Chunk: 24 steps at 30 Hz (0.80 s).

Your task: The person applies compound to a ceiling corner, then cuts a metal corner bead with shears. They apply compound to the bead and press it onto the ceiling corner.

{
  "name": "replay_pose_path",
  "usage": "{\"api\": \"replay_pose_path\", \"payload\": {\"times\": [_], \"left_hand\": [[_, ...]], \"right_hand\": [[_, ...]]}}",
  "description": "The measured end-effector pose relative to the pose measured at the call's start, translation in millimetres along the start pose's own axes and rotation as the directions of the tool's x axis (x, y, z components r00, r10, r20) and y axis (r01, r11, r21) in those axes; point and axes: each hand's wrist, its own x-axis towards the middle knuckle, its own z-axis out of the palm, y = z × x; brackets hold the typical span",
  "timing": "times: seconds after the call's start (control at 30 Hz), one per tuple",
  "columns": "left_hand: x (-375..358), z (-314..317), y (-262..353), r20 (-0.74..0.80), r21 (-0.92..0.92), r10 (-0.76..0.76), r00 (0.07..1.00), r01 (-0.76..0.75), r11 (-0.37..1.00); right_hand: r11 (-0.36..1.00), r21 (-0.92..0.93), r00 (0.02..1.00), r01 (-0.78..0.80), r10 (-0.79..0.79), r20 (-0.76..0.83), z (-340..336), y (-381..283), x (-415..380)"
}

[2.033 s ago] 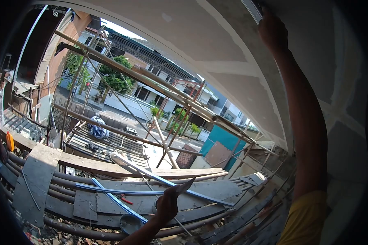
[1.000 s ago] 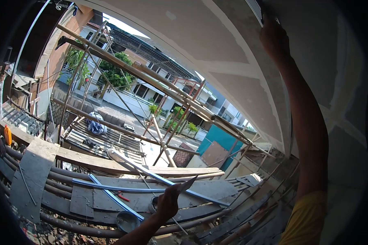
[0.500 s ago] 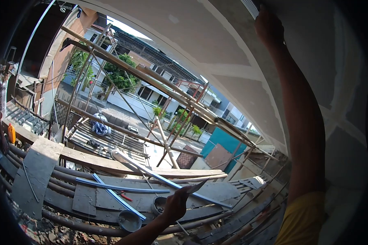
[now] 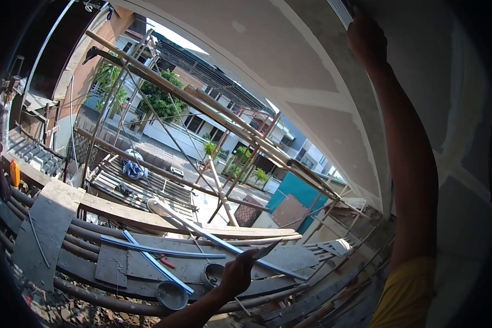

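Observation:
My left hand (image 4: 238, 276), low in the middle, is closed round a scraper (image 4: 265, 251) with a flat, pointed-looking blade angled up to the right. At the upper right my right hand (image 4: 368, 41) is raised to the ceiling edge. Its fingers are closed on a light ribbed strip (image 4: 341, 12), which lies against the grey curved band (image 4: 333, 52) of the ceiling. The strip's far end is out of view. Below my left hand stand a dark bowl (image 4: 214, 275) and a grey bowl (image 4: 172, 296) on the planks.
Blue-white perforated strips (image 4: 158, 268) and a red-handled tool (image 4: 168, 262) lie on the scaffold boards (image 4: 197, 250). Bamboo poles (image 4: 202, 112) cross ahead. An orange bottle (image 4: 15, 173) stands at the left. Rubble (image 4: 87, 311) shows below, with gaps between boards and pipes.
My right hand has shifted slightly right and down in view, still on the strip. My left hand and the scraper have barely moved; the view has shifted a little.

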Motion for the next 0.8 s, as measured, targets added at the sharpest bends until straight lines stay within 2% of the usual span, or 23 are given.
{"api": "replay_pose_path", "payload": {"times": [0.1, 0.23, 0.33, 0.4, 0.5, 0.53, 0.6, 0.63, 0.7, 0.8], "left_hand": [[-0.3, 0.2, 2.0, -0.013, -0.059, -0.010, 1.000, 0.010, 0.998], [-3.6, -0.7, -5.3, 0.013, -0.007, 0.000, 1.000, 0.000, 1.000], [-2.0, -3.3, -4.0, 0.006, -0.039, -0.009, 1.000, 0.009, 0.999], [-0.4, -3.8, -1.3, -0.017, -0.101, -0.043, 0.999, 0.041, 0.994], [-2.3, -2.4, -2.3, -0.002, -0.115, -0.049, 0.999, 0.048, 0.992], [-1.3, -2.2, -2.1, -0.008, -0.114, -0.048, 0.999, 0.046, 0.992], [-3.4, -0.8, 0.0, 0.020, -0.085, -0.020, 1.000, 0.022, 0.996], [-3.3, 0.3, 1.2, 0.019, -0.085, -0.020, 1.000, 0.022, 0.996], [-2.8, 0.9, 3.6, 0.032, -0.037, 0.004, 0.999, -0.002, 0.999], [-1.3, 0.7, 5.9, 0.010, -0.073, 0.037, 0.999, -0.037, 0.997]], "right_hand": [[0.999, 0.049, 0.997, -0.001, 0.004, -0.071, 5.8, -14.4, 5.5], [0.989, 0.116, 0.995, -0.089, 0.094, -0.041, 18.8, -26.6, 11.6], [0.994, 0.090, 0.993, -0.070, 0.077, -0.084, 21.3, -30.7, 11.6], [0.998, -0.031, 0.998, 0.052, -0.051, 0.042, 8.8, -26.7, 5.6], [0.992, 0.055, 0.992, 0.115, -0.118, 0.037, -17.7, -30.8, -12.0], [0.991, 0.058, 0.992, 0.118, -0.120, 0.032, -18.0, -32.5, -9.3], [0.995, 0.001, 0.992, 0.100, -0.100, -0.075, -16.3, -31.0, -8.1], [0.995, 0.001, 0.992, 0.101, -0.101, -0.076, -13.7, -30.0, -3.0], [1.000, -0.010, 0.999, -0.011, 0.011, 0.030, -6.0, -27.6, 13.1], [0.996, -0.053, 0.996, 0.068, -0.070, -0.049, 21.1, -13.4, 28.3]]}}
